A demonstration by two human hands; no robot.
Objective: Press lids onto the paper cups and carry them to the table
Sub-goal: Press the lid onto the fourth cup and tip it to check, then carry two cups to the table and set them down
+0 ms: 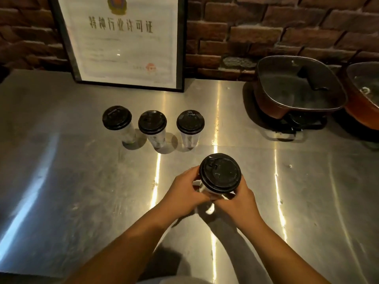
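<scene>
A white paper cup with a black lid is held upright over the steel counter. My left hand grips its left side and my right hand grips its right side, just under the lid's rim. Farther back three more paper cups stand in a row, each capped with a black lid: the left cup, the middle cup and the right cup. The held cup's body is mostly hidden by its lid and my fingers.
A framed certificate leans against the brick wall at the back. A dark square electric pot sits at the back right, with another pot at the right edge.
</scene>
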